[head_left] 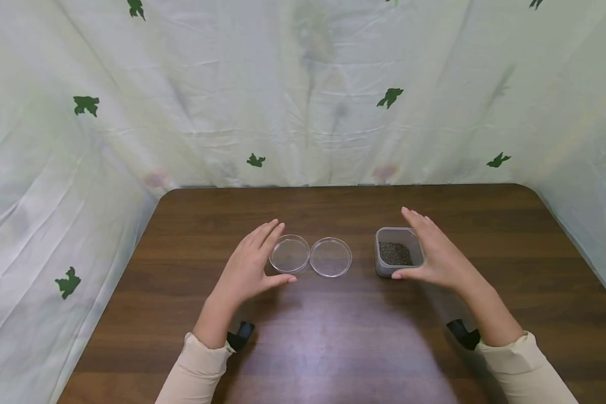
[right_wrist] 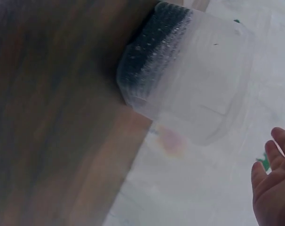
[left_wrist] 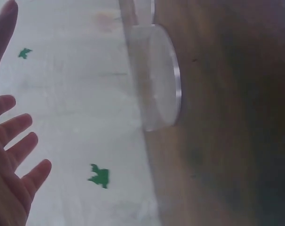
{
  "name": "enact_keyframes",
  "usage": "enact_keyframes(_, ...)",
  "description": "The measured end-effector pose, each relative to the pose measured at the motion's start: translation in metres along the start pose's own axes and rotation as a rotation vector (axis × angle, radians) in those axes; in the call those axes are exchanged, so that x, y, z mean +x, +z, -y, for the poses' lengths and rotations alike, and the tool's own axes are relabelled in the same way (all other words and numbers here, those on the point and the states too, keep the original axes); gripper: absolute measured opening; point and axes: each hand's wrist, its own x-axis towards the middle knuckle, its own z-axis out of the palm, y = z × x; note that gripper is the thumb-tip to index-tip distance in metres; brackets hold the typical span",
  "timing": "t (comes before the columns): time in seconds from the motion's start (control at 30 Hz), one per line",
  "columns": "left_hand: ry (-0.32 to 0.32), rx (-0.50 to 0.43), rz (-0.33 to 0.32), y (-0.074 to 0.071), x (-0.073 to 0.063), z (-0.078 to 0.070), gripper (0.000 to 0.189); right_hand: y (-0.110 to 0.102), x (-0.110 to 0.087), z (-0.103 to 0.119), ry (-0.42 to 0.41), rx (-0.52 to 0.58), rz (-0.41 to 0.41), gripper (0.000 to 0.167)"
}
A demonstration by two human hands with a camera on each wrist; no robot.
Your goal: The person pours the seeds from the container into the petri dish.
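1. A pale, translucent-looking far curtain [head_left: 207, 84] hangs behind the table [head_left: 353, 314], with creases and soft folds.
2. Similar cloth forms the left curtain [head_left: 25, 224] and the right curtain [head_left: 598, 146].
3. Dark green leaf-like patches [head_left: 86, 105] dot the far and left cloth; faint reddish blotches [head_left: 385, 171] show low on the far one.
4. The table is dark brown wood-grain, its far corners rounded.
5. A whitish glare [head_left: 313, 348] lies on its near middle.

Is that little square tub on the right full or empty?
Partly filled: the square tub has dark grains in its bottom, and the right wrist view shows bare, see-through wall above them.
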Motion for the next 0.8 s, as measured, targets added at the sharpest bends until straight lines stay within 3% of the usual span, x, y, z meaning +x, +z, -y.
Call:
enact_keyframes(0.27,-0.116,-0.08,-0.066,0.02,-0.012,0.008,0.101,0.01,-0.009,-0.009,0.134,0.126,-0.034,0.115)
enact_keyframes(0.47,-0.203,-0.162,-0.041,0.031,-0.017,0.011,0.103,0.015,-0.014,-0.011,0.265,0.172,-0.031,0.116)
enact_keyframes(0.8,-0.334,-0.304,0.026,0.043,-0.021,0.018,0.102,0.025,-0.021,-0.02,0.391,0.24,-0.039,0.115)
